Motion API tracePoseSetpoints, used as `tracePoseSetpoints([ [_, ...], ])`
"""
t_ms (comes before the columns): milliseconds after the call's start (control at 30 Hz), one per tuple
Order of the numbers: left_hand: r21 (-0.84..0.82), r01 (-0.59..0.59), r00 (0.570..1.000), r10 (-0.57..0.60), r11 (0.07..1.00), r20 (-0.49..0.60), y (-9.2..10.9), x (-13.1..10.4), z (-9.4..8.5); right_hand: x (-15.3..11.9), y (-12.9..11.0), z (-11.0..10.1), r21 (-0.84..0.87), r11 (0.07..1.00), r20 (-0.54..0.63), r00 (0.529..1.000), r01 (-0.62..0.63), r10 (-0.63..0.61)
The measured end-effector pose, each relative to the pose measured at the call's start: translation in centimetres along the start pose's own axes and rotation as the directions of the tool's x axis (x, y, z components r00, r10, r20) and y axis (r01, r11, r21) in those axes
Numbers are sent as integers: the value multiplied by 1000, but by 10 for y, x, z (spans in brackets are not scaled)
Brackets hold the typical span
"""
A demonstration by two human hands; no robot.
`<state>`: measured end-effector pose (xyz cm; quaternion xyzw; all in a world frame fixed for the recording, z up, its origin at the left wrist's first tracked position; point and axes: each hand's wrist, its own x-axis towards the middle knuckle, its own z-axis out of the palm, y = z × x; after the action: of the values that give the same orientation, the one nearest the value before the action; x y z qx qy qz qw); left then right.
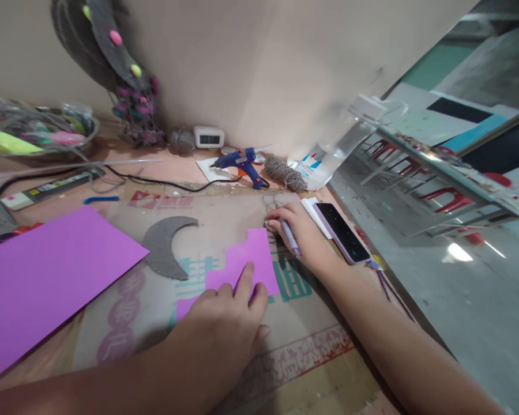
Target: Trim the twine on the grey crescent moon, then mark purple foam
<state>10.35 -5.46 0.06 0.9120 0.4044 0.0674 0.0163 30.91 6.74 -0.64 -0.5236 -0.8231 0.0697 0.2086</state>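
Observation:
A purple paper piece with stepped edges lies on the printed sheet. My left hand rests on it, index finger stretched out and pressing the paper. Beyond the piece's upper right corner, my right hand holds a light purple pen, its fingers curled near some thin grey thread. A grey crescent shape lies left of the stepped piece. Farther left is a large purple sheet.
A blue glue gun, grey yarn and a white timer stand along the back. A phone lies at the right edge. A bowl of materials is back left.

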Motion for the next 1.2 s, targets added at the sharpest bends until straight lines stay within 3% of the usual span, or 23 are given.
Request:
tracePoseSetpoints([
  [167,3,7,1000,-7,1000,17,1,-1,2,-3,-13,-2,119,992,17,999,-38,36],
  [300,1,5,1000,-5,1000,16,1,-2,3,-8,-35,-17,180,982,-35,998,49,-43],
  [467,-6,7,1000,-7,1000,3,0,-1,0,-16,-57,-15,275,947,210,951,164,-226],
  [700,33,-36,998,37,999,-47,1,-1,-3,-17,-54,5,66,968,175,952,243,-251],
  [867,44,-52,996,55,998,-65,1,-1,2,-11,-55,0,240,950,209,945,200,-252],
  [1033,39,-67,993,70,997,-96,-1,0,3,-11,-57,1,218,959,157,963,183,-220],
  [1200,-25,-32,999,32,999,-5,-1,3,-3,-10,-59,1,273,955,198,965,115,-172],
])
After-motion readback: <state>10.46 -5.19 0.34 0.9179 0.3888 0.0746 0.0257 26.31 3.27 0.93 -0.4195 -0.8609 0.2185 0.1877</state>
